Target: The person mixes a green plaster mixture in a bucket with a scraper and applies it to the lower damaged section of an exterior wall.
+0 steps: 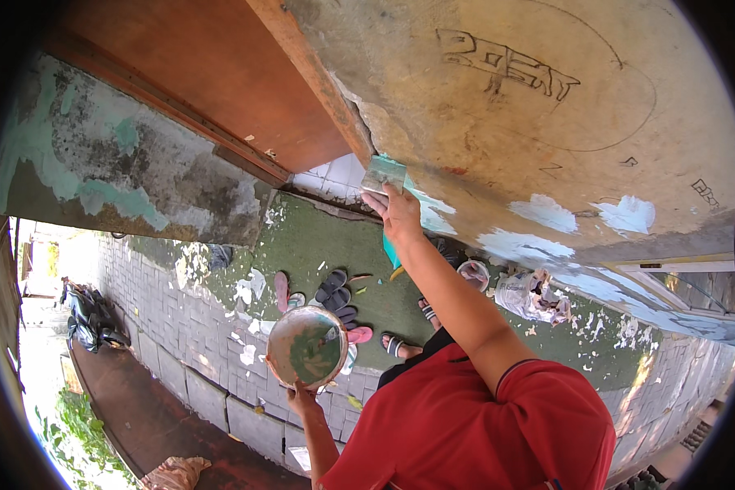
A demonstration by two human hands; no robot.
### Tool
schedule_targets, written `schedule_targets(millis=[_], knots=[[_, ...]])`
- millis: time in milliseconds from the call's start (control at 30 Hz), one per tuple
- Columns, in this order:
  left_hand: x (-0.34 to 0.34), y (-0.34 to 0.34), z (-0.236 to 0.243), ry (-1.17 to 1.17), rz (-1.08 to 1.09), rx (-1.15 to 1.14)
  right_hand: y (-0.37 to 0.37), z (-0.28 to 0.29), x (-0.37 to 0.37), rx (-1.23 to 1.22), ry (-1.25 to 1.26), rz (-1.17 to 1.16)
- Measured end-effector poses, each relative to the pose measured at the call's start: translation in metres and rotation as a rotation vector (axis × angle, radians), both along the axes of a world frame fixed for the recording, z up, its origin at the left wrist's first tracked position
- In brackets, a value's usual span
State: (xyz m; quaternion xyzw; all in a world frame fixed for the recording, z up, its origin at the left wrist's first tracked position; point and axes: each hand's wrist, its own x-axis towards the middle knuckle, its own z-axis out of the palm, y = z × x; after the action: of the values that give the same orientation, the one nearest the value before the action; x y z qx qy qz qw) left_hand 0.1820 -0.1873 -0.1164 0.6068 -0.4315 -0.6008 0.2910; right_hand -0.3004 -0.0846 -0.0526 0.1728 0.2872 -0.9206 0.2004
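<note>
My right hand reaches up and is closed round a broad flat putty knife, whose blade lies against the wall beside the door frame. Fresh light-green filler is smeared on the wall along the blade and below it. Lower left, my left hand grips the rim of a round, whitish bucket with its mouth towards me. Inside it is wet greenish paste. The grip of the putty knife is mostly hidden by my fingers.
Several sandals and paint flakes lie on the paving. A small bucket and a white sack stand along the wall's foot. The brown door is on the left, and a motorbike stands farther off.
</note>
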Motion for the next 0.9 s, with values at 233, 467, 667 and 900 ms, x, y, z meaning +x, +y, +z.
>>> schedule_targets(millis=[233,467,667,900], knots=[[0.004,-0.003,-0.004,-0.001,0.021,0.015,0.014,-0.060,0.020,0.103,-0.158,-0.016],[0.006,-0.002,0.000,-0.032,0.000,-0.007,0.025,-0.107,-0.003,0.283,-0.157,-0.031],[0.005,-0.004,-0.002,-0.035,-0.005,0.005,0.012,-0.079,-0.026,0.323,-0.194,-0.092],[0.007,-0.007,-0.007,-0.019,-0.019,0.015,0.005,-0.006,-0.004,0.305,0.058,-0.077]])
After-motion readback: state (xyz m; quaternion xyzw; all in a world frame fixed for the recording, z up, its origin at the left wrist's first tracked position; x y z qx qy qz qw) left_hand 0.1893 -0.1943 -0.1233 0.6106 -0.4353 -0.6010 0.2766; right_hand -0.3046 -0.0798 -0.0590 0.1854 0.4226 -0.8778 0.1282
